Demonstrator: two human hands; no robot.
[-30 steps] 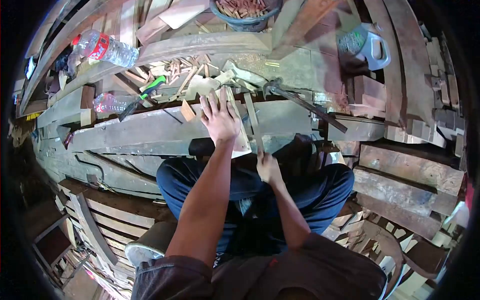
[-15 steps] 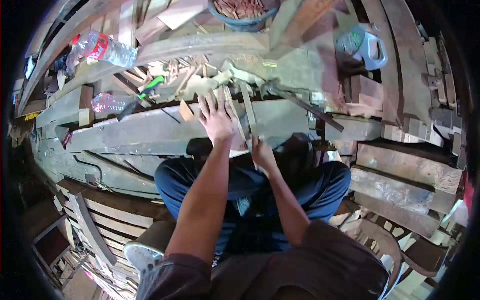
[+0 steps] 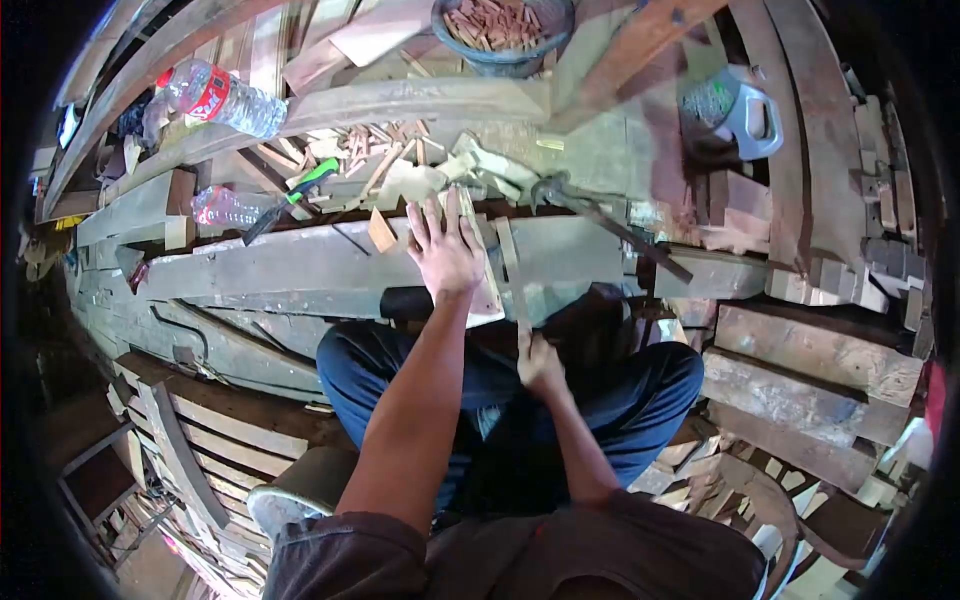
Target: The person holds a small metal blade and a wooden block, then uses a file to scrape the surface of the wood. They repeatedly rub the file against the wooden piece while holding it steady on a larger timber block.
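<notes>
Left hand (image 3: 445, 252): lies flat on the pale wood piece (image 3: 487, 298), fingers (image 3: 415, 218) spread wide and pointing to 12 o'clock; it grips nothing.
Pale wood piece: rests on the long grey beam (image 3: 280, 265) in front of the knees. Most of it is under the left palm, and only its edge at 4 o'clock of the hand shows.
Right hand (image 3: 540, 362): at 5 o'clock of the left hand, fingers closed around the low end of a long narrow tool (image 3: 512, 270).
Long narrow tool: runs from the right hand up to 12 o'clock, just beside the right edge of the wood piece and near the left hand. I cannot tell if it touches the wood.
Around: a green-handled tool (image 3: 305, 183) at 10 o'clock of the left hand, a dark metal tool (image 3: 605, 220) at 2 o'clock, and a bucket (image 3: 500, 30) with small wood pieces at 12 o'clock, well apart.
</notes>
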